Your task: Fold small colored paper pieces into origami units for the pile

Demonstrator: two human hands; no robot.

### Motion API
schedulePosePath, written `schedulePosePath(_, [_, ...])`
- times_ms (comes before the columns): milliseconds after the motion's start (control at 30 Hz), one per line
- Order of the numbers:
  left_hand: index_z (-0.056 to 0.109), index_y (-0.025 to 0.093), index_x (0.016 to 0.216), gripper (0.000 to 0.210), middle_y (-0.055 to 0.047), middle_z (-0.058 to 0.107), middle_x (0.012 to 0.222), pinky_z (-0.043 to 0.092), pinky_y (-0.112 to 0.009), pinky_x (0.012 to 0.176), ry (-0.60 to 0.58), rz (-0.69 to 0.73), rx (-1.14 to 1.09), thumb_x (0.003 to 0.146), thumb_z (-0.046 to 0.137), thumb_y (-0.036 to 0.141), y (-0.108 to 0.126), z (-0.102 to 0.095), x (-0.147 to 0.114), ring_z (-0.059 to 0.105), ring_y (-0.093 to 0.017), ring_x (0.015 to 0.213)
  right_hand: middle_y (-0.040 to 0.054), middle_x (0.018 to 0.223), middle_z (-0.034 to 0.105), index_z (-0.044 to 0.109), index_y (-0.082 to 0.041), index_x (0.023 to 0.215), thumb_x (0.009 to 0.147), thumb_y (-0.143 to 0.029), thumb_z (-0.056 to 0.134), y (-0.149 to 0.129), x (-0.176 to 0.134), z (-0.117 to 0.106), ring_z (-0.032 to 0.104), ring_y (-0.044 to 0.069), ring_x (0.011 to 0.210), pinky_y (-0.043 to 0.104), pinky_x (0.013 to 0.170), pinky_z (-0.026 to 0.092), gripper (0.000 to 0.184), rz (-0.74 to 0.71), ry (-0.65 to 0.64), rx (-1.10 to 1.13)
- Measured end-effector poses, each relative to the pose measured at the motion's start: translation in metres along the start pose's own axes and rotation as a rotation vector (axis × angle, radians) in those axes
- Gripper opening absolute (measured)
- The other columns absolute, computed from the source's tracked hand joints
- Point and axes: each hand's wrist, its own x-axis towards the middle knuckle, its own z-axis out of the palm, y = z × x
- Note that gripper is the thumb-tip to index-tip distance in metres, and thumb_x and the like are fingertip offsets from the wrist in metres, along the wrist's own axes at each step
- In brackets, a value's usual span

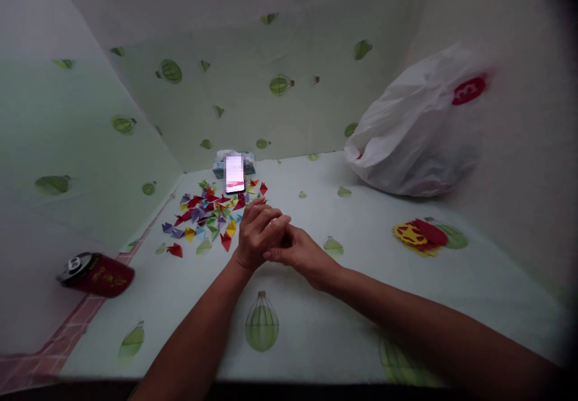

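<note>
A: What might slip?

B: Both hands meet at the table's middle, left hand (258, 232) curled over the right hand (301, 255); whether they pinch anything I cannot tell. A careless elbow could scatter the folded paper pieces (212, 214) heaped toward the far edge.

A: And around them?

B: A balloon-print cloth (316, 323) covers the table and the walls; a white bag (415, 136) sits in the far right corner.

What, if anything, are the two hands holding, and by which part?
It cannot be told: the left hand and right hand are pressed together, fingers curled, hiding anything between them.
</note>
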Motion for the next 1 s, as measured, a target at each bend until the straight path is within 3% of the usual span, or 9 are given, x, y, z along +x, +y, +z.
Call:
schedulePosePath(133, [0.066,0.025,0.098,0.013,-0.002,0.071,0.085,0.053,-0.047,0.099,0.014,0.011,-0.004,0.095,0.054,0.020,0.000,-0.001,0.002,0.064,-0.019,0.086,-0.0005,0.077,0.062,0.063,-0.017,0.082,0.058,-0.020,0.083,-0.003,-0.001,0.000,0.057,0.015,0.071,0.031,0.065,0.048,0.031,0.012,-0.078,0.078])
schedulePosePath(233, [0.065,0.023,0.099,0.013,-0.003,0.071,0.085,0.053,-0.049,0.098,0.012,0.006,0.024,0.093,0.057,0.016,-0.001,-0.001,0.002,0.064,-0.020,0.086,-0.0022,0.073,0.057,0.060,-0.018,0.079,0.063,-0.024,0.081,-0.003,-0.002,-0.001,0.055,0.014,0.067,0.030,0.060,0.046,0.027,0.017,-0.058,0.070])
schedulePosePath(300, [0.065,0.023,0.099,0.013,-0.004,0.071,0.085,0.052,-0.049,0.099,0.022,-0.018,0.044,0.091,0.060,0.014,-0.001,-0.001,0.000,0.064,-0.020,0.086,-0.0022,0.076,0.056,0.059,-0.018,0.081,0.066,-0.028,0.082,-0.001,-0.003,-0.001,0.055,0.014,0.070,0.030,0.065,0.047,0.029,0.004,-0.039,0.100])
schedulePosePath(433, [0.066,0.022,0.100,0.012,-0.005,0.071,0.087,0.051,-0.051,0.101,0.035,-0.046,0.017,0.093,0.058,0.018,0.000,0.001,-0.003,0.064,-0.021,0.087,0.0022,0.089,0.061,0.061,-0.016,0.089,0.066,-0.033,0.084,0.003,-0.003,-0.002,0.059,0.016,0.084,0.033,0.078,0.048,0.037,0.023,-0.138,0.217])
schedulePosePath(633, [0.065,0.023,0.102,0.014,-0.004,0.070,0.086,0.051,-0.048,0.100,0.036,-0.028,0.032,0.091,0.059,0.018,-0.001,0.000,0.000,0.065,-0.021,0.084,-0.0031,0.075,0.055,0.057,-0.018,0.082,0.068,-0.036,0.085,-0.002,-0.002,-0.005,0.053,0.012,0.068,0.028,0.066,0.045,0.036,0.017,-0.055,0.112])
schedulePosePath(733, [0.065,0.023,0.104,0.018,-0.005,0.071,0.087,0.051,-0.049,0.099,0.035,-0.043,0.005,0.090,0.057,0.015,0.001,0.000,0.000,0.065,-0.021,0.085,-0.0012,0.082,0.059,0.060,-0.018,0.085,0.068,-0.040,0.086,0.003,-0.002,-0.003,0.056,0.012,0.073,0.028,0.068,0.045,0.038,0.001,-0.089,0.209])
schedulePosePath(833, [0.064,0.023,0.108,0.018,-0.006,0.070,0.087,0.053,-0.048,0.097,0.013,-0.028,-0.061,0.092,0.058,0.028,0.002,0.002,-0.001,0.066,-0.022,0.084,0.0003,0.085,0.061,0.062,-0.017,0.087,0.067,-0.040,0.085,0.007,0.000,-0.002,0.059,0.014,0.080,0.028,0.072,0.048,0.038,0.036,-0.142,0.342])
schedulePosePath(900, [0.065,0.022,0.109,0.023,-0.008,0.070,0.088,0.054,-0.050,0.096,0.001,0.007,-0.064,0.091,0.059,0.035,0.002,0.002,-0.001,0.065,-0.024,0.085,-0.0017,0.078,0.060,0.061,-0.017,0.080,0.067,-0.034,0.085,0.005,0.002,-0.004,0.058,0.013,0.073,0.027,0.067,0.047,0.032,0.007,-0.122,0.283])
schedulePosePath(1000, [0.065,0.022,0.107,0.019,-0.007,0.071,0.089,0.054,-0.048,0.095,-0.014,-0.005,-0.044,0.090,0.058,0.017,0.000,0.002,0.000,0.065,-0.022,0.085,-0.0034,0.069,0.058,0.060,-0.017,0.077,0.070,-0.027,0.081,0.002,0.005,-0.007,0.055,0.011,0.063,0.025,0.058,0.044,0.025,-0.030,-0.068,0.125])
